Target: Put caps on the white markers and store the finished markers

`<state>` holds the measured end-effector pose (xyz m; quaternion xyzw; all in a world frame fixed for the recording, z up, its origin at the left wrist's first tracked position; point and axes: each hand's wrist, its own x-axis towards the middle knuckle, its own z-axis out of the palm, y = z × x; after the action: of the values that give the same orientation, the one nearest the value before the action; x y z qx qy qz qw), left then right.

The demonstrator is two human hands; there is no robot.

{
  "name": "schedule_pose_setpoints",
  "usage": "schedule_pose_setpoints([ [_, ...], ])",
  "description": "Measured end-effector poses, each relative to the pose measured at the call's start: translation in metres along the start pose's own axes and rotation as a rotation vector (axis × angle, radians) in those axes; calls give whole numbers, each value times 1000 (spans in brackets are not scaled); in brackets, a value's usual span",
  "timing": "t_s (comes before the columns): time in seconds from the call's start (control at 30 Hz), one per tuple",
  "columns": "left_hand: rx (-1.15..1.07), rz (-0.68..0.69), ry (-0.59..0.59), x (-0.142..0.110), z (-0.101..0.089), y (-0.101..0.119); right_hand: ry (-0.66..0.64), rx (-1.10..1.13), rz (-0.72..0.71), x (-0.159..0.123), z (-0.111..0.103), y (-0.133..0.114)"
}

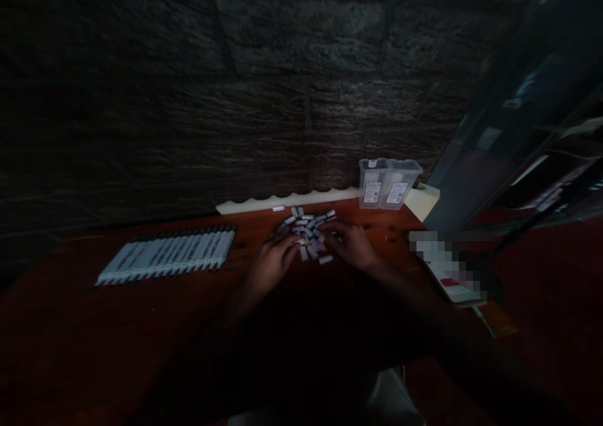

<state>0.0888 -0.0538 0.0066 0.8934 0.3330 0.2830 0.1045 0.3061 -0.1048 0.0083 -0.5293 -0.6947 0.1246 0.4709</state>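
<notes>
A loose heap of small white marker caps (308, 232), some with coloured ends, lies on the reddish-brown wooden table. At the heap's left side my left hand (271, 262) has its thumb and fingertips closed around a cap with a yellow end (300, 241). My right hand (352, 242) reaches in from the other side, its fingers curled down at the caps; what they pinch, if anything, is too dark to make out. Left of the heap, white markers with dark ends (167, 253) lie side by side in a neat row.
Two clear plastic boxes (384, 184) with labels stand at the back right. Behind the heap runs a cream wavy-edged strip (292, 200) along the stone wall (301, 99). A partly blurred flat white item (455, 281) lies on the table's right edge, beside a cable (483, 320).
</notes>
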Motion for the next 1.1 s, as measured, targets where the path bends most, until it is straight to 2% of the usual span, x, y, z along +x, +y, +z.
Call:
schedule_pose_setpoints([
  [0.2, -97, -92, 70, -1, 1, 1, -16, -31, 16, 0, 1, -1],
  [0.4, -112, -80, -38, -2, 1, -1, -65, -97, 17, -2, -1, -1],
  [0.47, -120, -78, -42, -3, 3, -1, -86, -122, 23, -3, 0, 1],
  [0.6, -76, -46, -17, -3, 4, 0, -127, -174, 26, -5, 3, 4],
  [0.7, 21, -63, -6, -1, -3, -2, -135, -197, 26, -5, 3, 4],
  [0.77, 155, -150, 33, -1, -16, -7, -140, -213, 18, -5, 2, 4],
  [0.9, 512, -500, 108, -5, -45, -23, -134, -223, 13, -4, 1, 3],
  [1.0, 659, -669, 16, -11, -55, -34, -125, -222, 11, -4, 1, 1],
  [1.1, 681, -713, -68, -13, -54, -36, -120, -233, 4, -4, 1, 0],
])
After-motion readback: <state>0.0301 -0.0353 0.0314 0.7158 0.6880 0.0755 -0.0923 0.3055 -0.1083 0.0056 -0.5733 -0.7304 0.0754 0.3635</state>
